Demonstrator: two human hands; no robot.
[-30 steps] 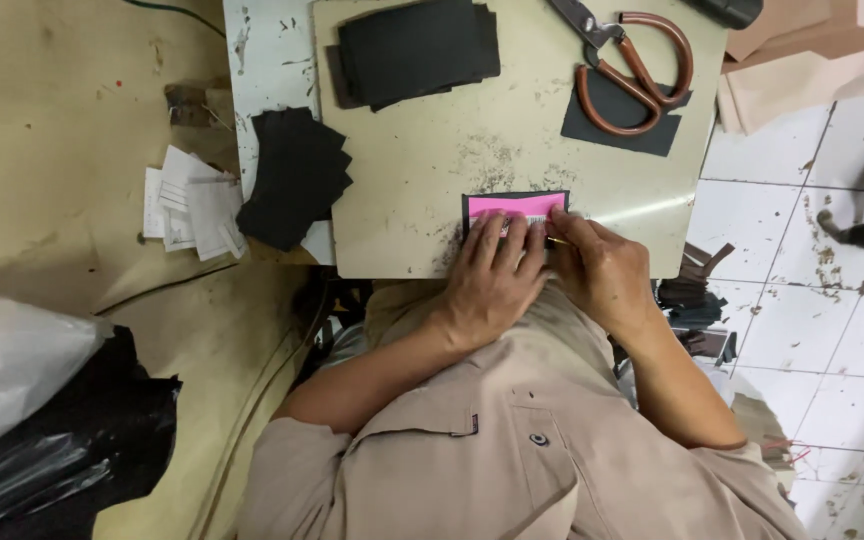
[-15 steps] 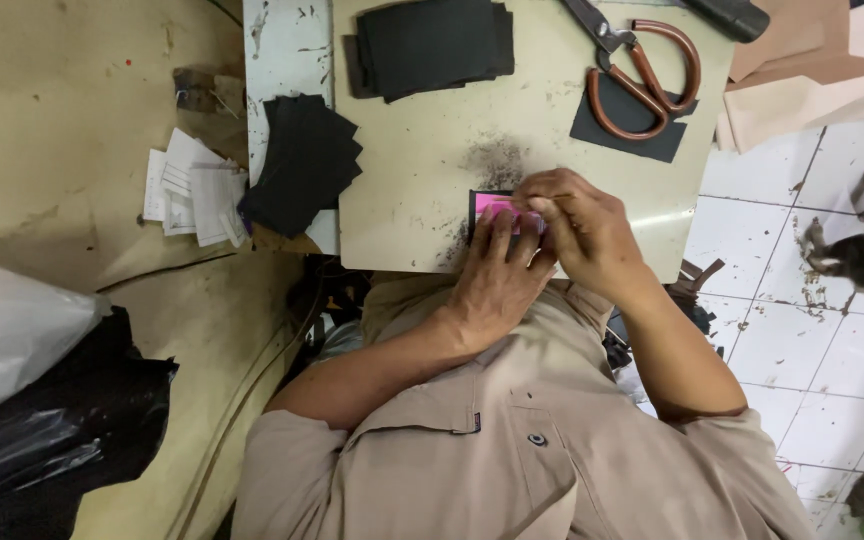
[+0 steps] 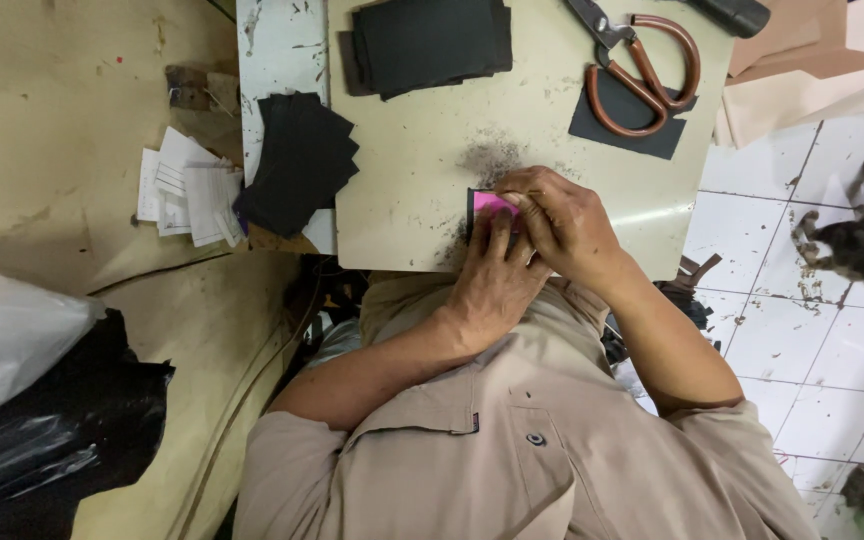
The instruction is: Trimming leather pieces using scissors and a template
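Left hand (image 3: 492, 285): fingers flat together, pressing the pink piece (image 3: 489, 203).
Right hand (image 3: 564, 222): fingers pinched on it, hiding most.
Worktop (image 3: 402, 180): beneath.

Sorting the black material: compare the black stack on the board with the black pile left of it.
The stack lies squared up on the board; the pile is fanned out.
The stack sits wholly on the board; the pile lies off it and overhangs an edge.
Both are dark, flat sheets, away from both hands.
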